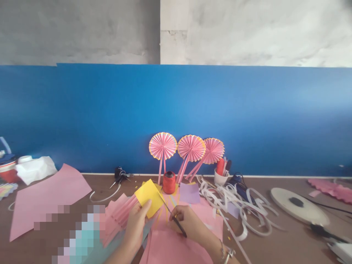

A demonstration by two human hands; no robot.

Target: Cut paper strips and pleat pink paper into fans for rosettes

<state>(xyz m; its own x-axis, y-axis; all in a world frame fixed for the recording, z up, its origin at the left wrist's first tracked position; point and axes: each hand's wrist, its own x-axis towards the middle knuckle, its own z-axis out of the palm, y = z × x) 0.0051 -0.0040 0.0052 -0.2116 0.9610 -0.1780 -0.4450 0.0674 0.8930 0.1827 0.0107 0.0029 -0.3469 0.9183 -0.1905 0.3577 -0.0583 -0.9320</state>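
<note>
My left hand [136,224] pinches a small yellow paper sheet [148,197] by its lower edge and holds it up over the table. My right hand [189,223] is closed round black-handled scissors [172,215], whose blades reach up to the right edge of the yellow sheet. Thin yellow strips [172,205] lie under the hands on pink paper [176,245]. A folded pink accordion piece [122,212] lies just left of my left hand.
Three pink pleated paper fans [189,148] lean on the blue wall behind a red thread spool [168,182]. A lilac square [189,193], white paper strips [233,205], a cup of pens [220,175], a large pink sheet [46,198], keys [120,175] and a white round disc [298,209] lie around.
</note>
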